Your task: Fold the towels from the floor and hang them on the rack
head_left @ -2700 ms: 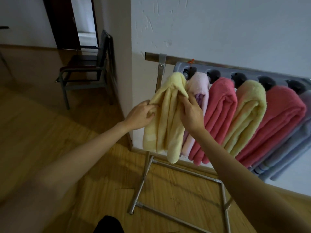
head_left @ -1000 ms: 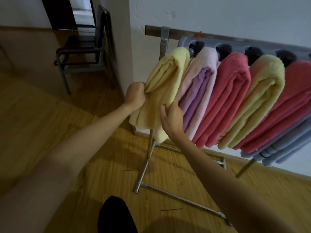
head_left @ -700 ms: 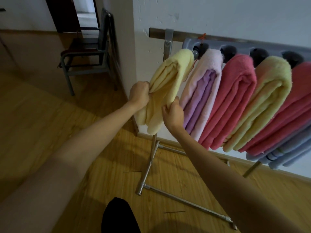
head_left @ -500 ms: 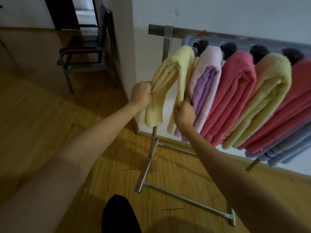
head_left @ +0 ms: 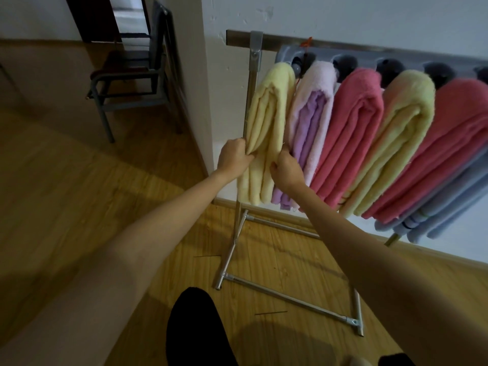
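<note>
6 folded towels hang on the rack (head_left: 253, 83); no towels visible on the floor in view, so likely near the end. Pale yellow towel (head_left: 266, 122) draped at far left end. Left hand (head_left: 233, 157) pinches its left edge, right hand (head_left: 286, 170) grips its right edge, fingers curled into cloth on both sides.

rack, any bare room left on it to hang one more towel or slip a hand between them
None shows on the rack. From the yellow towel by the post, through the lilac and pink ones to the right edge, towels hang side by side, touching. Both hands, left and right, grip the yellow one. Free patch: the floor inside the base bars.
</note>
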Demonstrator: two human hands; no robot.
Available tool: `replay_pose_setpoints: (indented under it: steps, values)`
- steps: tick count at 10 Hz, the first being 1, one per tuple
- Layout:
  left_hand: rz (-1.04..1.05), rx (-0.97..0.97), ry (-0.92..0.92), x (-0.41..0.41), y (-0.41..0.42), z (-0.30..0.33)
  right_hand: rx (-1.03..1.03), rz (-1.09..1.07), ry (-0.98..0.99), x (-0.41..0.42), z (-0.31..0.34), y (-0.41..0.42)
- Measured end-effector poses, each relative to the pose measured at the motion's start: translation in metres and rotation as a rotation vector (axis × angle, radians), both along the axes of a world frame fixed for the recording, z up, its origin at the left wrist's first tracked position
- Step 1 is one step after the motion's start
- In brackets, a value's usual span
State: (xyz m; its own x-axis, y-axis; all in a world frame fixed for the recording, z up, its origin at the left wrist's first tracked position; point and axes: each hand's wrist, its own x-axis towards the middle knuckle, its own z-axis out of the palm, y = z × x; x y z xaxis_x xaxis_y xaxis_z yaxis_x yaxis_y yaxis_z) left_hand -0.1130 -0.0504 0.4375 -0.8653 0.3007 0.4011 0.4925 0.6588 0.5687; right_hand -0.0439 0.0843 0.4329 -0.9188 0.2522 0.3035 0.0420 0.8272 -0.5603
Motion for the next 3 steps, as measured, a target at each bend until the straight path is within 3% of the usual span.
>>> replay_pose_setpoints:
  steps: [1,3]
  values:
    - [-0.066,0.063,-0.147,0.008,-0.002,-0.01,-0.006,0.058,-0.052,0.007,-0.005,0.011]
    - [-0.155,-0.11,-0.406,0.04,-0.003,-0.043,-0.026,0.204,-0.13,0.04,-0.03,0.036]
